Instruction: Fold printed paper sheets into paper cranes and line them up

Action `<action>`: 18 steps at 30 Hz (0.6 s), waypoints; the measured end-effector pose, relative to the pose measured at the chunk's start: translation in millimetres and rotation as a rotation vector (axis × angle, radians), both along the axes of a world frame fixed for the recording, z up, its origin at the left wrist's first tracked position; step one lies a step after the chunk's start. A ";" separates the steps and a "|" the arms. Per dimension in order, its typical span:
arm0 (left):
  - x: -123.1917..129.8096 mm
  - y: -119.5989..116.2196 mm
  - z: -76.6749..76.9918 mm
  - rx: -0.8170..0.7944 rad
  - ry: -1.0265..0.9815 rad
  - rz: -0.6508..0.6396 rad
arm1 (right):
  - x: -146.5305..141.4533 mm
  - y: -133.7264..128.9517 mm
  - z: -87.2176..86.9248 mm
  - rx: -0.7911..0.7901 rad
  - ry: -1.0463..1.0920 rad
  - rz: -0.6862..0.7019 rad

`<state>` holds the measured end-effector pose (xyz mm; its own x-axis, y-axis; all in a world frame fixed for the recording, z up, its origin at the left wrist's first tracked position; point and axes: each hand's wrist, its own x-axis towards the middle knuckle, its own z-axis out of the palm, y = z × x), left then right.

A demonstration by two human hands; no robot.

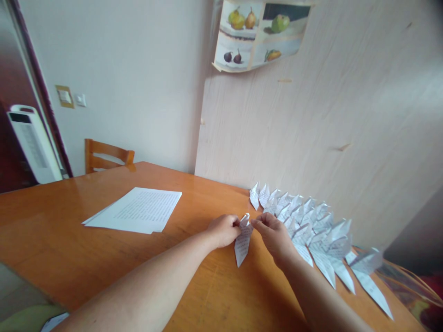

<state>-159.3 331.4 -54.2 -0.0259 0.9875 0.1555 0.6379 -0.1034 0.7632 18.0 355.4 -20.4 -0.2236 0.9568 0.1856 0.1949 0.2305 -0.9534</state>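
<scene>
A folded piece of printed paper [243, 244], pointed at its lower end, is between my two hands above the wooden table [207, 286]. My left hand [224, 230] pinches its upper left side with closed fingers. On the other side, the thumb and fingertips of my right hand [272, 233] are pressed together at the paper's upper right edge. Several similar folded paper pieces [306, 212] stand in rows just beyond and to the right of my right hand.
A stack of printed sheets [138, 210] lies on the table at the left. Behind the table are a wooden chair [109, 150] and a board with fruit pictures [263, 34]. A clear plastic bag is by the right edge.
</scene>
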 end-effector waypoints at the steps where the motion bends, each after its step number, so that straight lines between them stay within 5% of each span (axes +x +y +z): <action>1: 0.1 -0.4 0.4 -0.003 0.004 0.003 | 0.5 0.7 -0.4 0.020 -0.019 -0.007; 9: 1.3 -2.3 2.8 -0.007 0.021 0.010 | -0.1 1.9 0.2 0.076 -0.091 -0.045; 18: 1.1 -1.8 1.4 -0.002 0.009 -0.020 | -2.1 -2.3 4.4 -0.061 0.021 -0.012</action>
<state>-158.2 329.6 -52.7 -0.0047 0.9882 0.1532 0.6422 -0.1145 0.7580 15.9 353.1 -16.0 -0.2083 0.9692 0.1310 0.1771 0.1691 -0.9696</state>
